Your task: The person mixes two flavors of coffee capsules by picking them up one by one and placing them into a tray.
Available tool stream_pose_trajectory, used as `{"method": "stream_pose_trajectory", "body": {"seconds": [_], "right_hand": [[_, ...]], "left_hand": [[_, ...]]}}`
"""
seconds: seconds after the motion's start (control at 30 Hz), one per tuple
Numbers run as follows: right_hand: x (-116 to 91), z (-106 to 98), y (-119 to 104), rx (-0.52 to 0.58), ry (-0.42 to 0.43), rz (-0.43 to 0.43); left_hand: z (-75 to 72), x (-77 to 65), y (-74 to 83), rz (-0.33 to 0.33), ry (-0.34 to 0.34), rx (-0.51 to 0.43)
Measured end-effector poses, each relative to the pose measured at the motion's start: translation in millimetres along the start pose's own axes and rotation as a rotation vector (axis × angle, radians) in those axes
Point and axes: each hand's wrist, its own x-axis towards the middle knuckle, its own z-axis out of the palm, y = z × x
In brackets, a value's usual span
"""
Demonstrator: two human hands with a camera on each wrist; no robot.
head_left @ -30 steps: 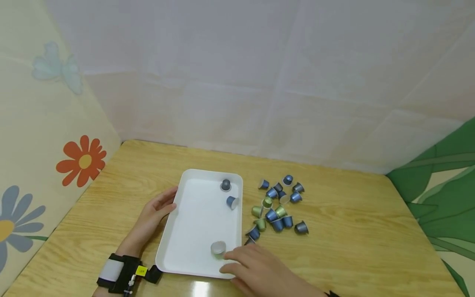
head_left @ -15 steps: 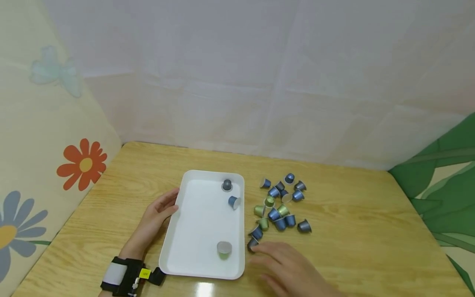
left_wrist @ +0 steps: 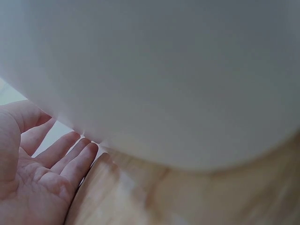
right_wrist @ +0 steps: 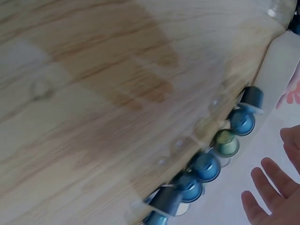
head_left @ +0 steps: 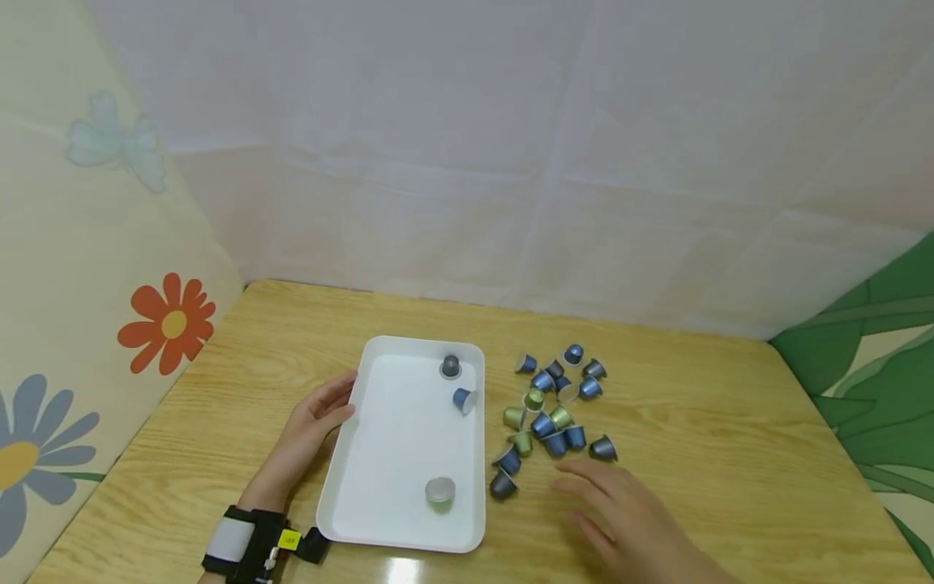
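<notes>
A white tray (head_left: 390, 446) lies left of centre on the wooden table in the head view. It holds a dark grey coffee capsule (head_left: 451, 366), a blue capsule (head_left: 463, 399) and a green capsule (head_left: 440, 491) with its pale lid upward. My left hand (head_left: 302, 434) touches the tray's left side; the left wrist view shows its fairly straight fingers (left_wrist: 77, 161) against the tray's edge. My right hand (head_left: 627, 515) hovers over the table, fingers spread and nothing in it. Nearest it are a dark capsule (head_left: 603, 448) and another dark capsule (head_left: 503, 486).
Several loose capsules, blue (head_left: 555, 443), green (head_left: 521, 442) and dark, lie in a cluster right of the tray. White cloth (head_left: 511, 178) hangs behind the table (head_left: 730, 438). A flower-printed panel (head_left: 73, 324) borders the left, a leaf-printed one (head_left: 883, 381) the right.
My right hand has moved away from the green capsule in the tray, rightward past the tray's edge and over the table. My left hand has stayed at the tray's left side.
</notes>
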Motion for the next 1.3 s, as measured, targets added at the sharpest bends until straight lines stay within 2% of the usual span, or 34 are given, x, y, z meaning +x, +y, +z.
{"method": "stream_pose_trajectory", "body": {"seconds": [0.37,0.53,0.8,1.07,1.3], "right_hand": [[-12,-9,15,-0.078,-0.089,0.171],[-20,-13,24,-0.114,-0.104,0.206],[-21,-10,48,-0.164,-0.027,0.113],[-17,-2,60,-0.176,-0.077,0.161],[-12,5,66,-0.170,-0.077,0.124]], "left_hand": [[-0.1,0.4,0.0,-0.005,0.003,-0.002],[-0.3,0.3,0.1,-0.005,0.005,-0.002],[-0.2,0.8,-0.4,-0.011,0.002,-0.003],[0.0,2.0,-0.1,-0.004,0.009,0.000],[-0.1,1.7,-0.4,-0.011,0.009,-0.003]]}}
